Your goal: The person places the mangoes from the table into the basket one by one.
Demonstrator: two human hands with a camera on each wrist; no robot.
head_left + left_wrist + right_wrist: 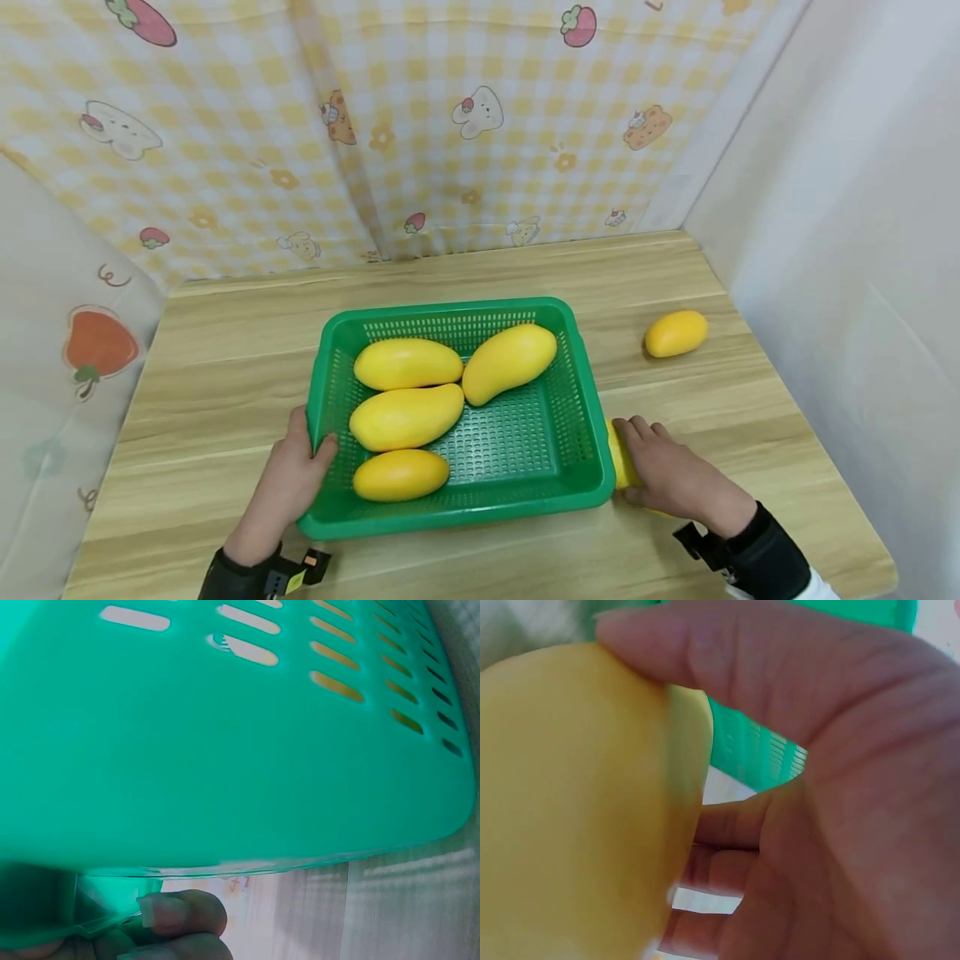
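Note:
A green plastic basket sits mid-table with several yellow mangoes in it, among them a curved mango at the back right and a smaller mango at the front left. My left hand grips the basket's left rim, thumb on the inner side. The left wrist view shows fingertips curled at the rim below the slotted wall. Just outside the basket's right wall, my right hand holds a yellow mango between thumb and fingers. That hand hides much of it in the head view.
Another small mango lies on the wooden table toward the right edge. A checked cloth hangs along the back, and a white wall bounds the right side. A patterned white wall is on the left.

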